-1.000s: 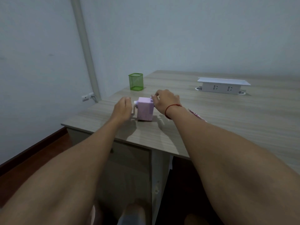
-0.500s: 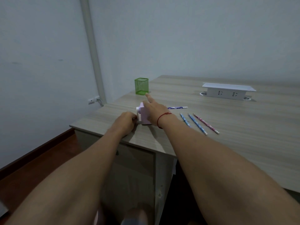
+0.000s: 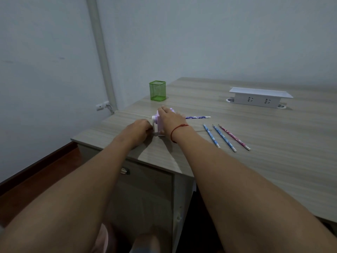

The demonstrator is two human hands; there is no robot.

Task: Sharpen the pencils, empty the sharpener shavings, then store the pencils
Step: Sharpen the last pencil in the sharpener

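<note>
A small lilac pencil sharpener (image 3: 159, 127) with a white crank stands near the desk's left front corner. My right hand (image 3: 170, 119) lies over its top and holds it down. My left hand (image 3: 139, 129) grips the crank on its left side. A purple patterned pencil (image 3: 197, 117) sticks out of the sharpener's right side, lying level. Two blue pencils (image 3: 211, 136) (image 3: 224, 138) and a pink one (image 3: 234, 137) lie side by side on the desk to the right. A green mesh pencil cup (image 3: 157, 90) stands behind the sharpener.
The wooden desk (image 3: 255, 143) ends at a left edge just beside my left hand. A white socket box (image 3: 259, 97) sits at the back right. A wall pipe (image 3: 101, 55) and a floor lie to the left. A drawer handle (image 3: 125, 171) shows below the desk front.
The view has shifted, so the loose pencils came into sight. My right hand moved from the sharpener's right side onto its top. My left hand stays at the crank.
</note>
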